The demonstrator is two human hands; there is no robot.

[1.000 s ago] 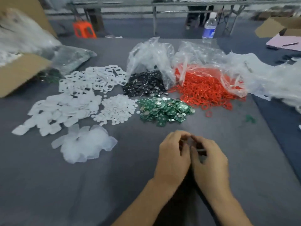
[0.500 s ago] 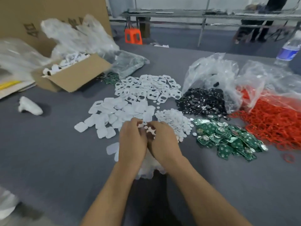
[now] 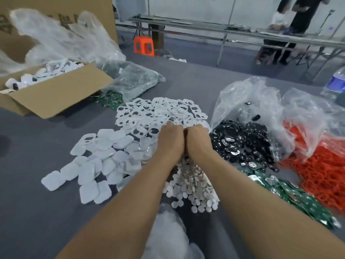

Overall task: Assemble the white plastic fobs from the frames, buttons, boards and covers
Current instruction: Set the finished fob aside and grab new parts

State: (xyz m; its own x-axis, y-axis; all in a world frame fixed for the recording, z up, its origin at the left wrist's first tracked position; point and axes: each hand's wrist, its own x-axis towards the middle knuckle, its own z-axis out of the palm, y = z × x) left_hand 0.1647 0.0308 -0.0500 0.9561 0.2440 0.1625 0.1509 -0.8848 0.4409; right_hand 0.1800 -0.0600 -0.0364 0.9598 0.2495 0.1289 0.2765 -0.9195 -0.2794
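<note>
White plastic cut-out frames (image 3: 160, 113) heaped just beyond left hand (image 3: 170, 141) and right hand (image 3: 198, 141), pressed side by side. Fingers curled out of sight; cannot tell what held. Small white round buttons (image 3: 194, 186) under the wrists. Risk: forearms dragging buttons, mixing piles.

The flat tabletop (image 3: 46, 212) is plain dark grey. The openwork plastic frames (image 3: 158, 111), rounded-square plastic covers (image 3: 97, 165) and small round plastic buttons (image 3: 194, 187) are all white. The square circuit boards (image 3: 298, 195) are green, speckled white. The heaped shiny pieces (image 3: 242, 146) are black, the thin loops (image 3: 324, 176) red-orange, the cardboard box (image 3: 56, 96) brown.
</note>
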